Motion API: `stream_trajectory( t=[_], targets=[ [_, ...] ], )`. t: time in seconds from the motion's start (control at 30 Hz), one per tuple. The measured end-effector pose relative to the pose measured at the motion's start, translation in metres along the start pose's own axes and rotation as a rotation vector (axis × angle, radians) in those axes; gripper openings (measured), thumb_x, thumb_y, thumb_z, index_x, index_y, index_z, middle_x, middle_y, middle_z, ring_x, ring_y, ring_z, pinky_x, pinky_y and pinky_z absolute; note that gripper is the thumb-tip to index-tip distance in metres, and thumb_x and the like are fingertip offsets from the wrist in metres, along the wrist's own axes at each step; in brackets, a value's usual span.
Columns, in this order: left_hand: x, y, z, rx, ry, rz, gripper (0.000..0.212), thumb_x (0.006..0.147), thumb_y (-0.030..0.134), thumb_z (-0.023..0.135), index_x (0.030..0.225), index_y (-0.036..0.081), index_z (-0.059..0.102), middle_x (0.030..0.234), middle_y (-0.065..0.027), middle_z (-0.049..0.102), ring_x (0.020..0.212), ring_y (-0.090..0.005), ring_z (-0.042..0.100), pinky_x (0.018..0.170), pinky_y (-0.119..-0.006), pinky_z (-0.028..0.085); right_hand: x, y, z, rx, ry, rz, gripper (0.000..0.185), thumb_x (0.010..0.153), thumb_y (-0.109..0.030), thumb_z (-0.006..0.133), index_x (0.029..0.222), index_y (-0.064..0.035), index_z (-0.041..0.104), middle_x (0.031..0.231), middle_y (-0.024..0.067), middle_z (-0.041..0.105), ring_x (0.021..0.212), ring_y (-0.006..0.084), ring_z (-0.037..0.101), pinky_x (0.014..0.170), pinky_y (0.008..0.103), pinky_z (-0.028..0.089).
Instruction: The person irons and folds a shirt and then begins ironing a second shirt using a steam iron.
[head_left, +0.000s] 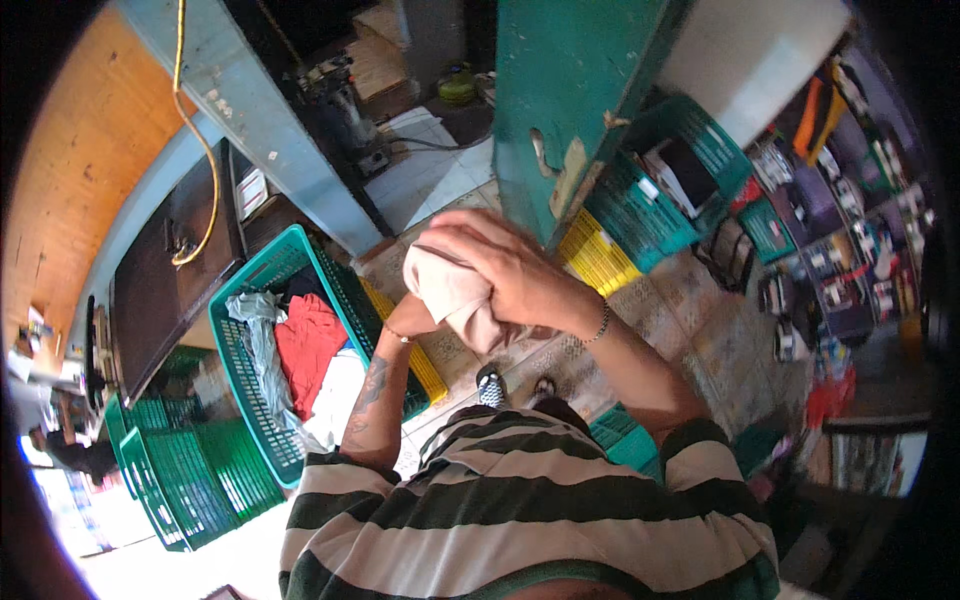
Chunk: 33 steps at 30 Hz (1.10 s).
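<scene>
A bundled pale pink cloth is between my two hands in front of my chest. My right hand lies over its top and right side, fingers curved around it. Beneath the cloth, at its lower left, is my left hand; its fingers are hidden by the bundle. To the left stands a green plastic basket holding a red cloth, a grey cloth, a white cloth and dark fabric.
Yellow crates and green crates stand right of the open green door. More green baskets are at lower left. A yellow hose hangs at upper left. Shelves with small items line the right.
</scene>
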<state>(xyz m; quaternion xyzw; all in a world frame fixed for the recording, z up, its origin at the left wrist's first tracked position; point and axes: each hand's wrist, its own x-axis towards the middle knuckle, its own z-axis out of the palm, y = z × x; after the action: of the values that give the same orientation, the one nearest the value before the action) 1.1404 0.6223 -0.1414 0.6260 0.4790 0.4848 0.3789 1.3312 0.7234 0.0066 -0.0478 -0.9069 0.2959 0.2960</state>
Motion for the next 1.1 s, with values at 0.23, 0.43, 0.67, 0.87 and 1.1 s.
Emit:
stream_trajectory(
  t=[0.23,0.43,0.67,0.87,1.1],
  targets=[
    [0.005,0.046,-0.041,0.307,0.672,-0.265,0.047,0.081,0.007,0.075,0.125,-0.004,0.061,0.119,-0.0178,0.069,0.112,-0.0269,0.066,0.099,-0.038,0.05,0.021,0.138,-0.006,0.527,-0.344,0.334,0.076,0.085,-0.025,0.079,0.147,-0.0005,0.041,0.142,0.0203,0.051,0.127,0.0325,0.054,0.108,0.0397,0.044],
    [0.022,0.048,-0.059,0.317,0.456,-0.349,0.097,0.075,-0.003,0.084,0.154,0.004,0.028,0.146,-0.0156,0.05,0.132,-0.0209,0.049,0.107,-0.033,0.045,0.11,0.167,0.094,0.627,-0.25,0.157,0.053,0.092,-0.022,0.075,0.134,0.0039,0.056,0.122,0.0124,0.067,0.109,0.0114,0.061,0.094,0.0293,0.05],
    [0.008,-0.043,-0.151,-0.078,0.521,-0.639,0.073,0.087,0.013,0.08,0.144,0.003,0.036,0.083,-0.0035,0.068,0.075,-0.0089,0.063,0.067,-0.025,0.052,0.243,0.231,0.128,1.302,-0.404,0.452,0.041,0.1,-0.031,0.063,0.128,-0.001,0.063,0.115,0.0023,0.068,0.105,0.0096,0.06,0.094,0.0262,0.047],
    [0.051,-0.107,-0.203,0.33,0.817,-0.4,0.039,0.088,0.014,0.077,0.12,-0.004,0.065,0.135,-0.0148,0.054,0.12,-0.0209,0.056,0.098,-0.035,0.046,0.307,0.299,0.165,1.18,-0.341,0.451,0.04,0.101,-0.037,0.062,0.118,-0.0012,0.069,0.106,-0.0011,0.068,0.1,0.0078,0.056,0.09,0.026,0.044],
    [0.132,-0.121,-0.295,-0.243,0.856,-0.543,0.026,0.104,0.016,0.058,0.125,0.001,0.062,0.108,0.0,0.068,0.096,-0.0082,0.061,0.086,-0.025,0.049,0.361,0.551,0.27,0.51,-0.304,0.58,0.043,0.09,-0.04,0.073,0.105,0.0007,0.072,0.085,0.0135,0.074,0.079,0.0183,0.07,0.074,0.0339,0.053]
  ],
)
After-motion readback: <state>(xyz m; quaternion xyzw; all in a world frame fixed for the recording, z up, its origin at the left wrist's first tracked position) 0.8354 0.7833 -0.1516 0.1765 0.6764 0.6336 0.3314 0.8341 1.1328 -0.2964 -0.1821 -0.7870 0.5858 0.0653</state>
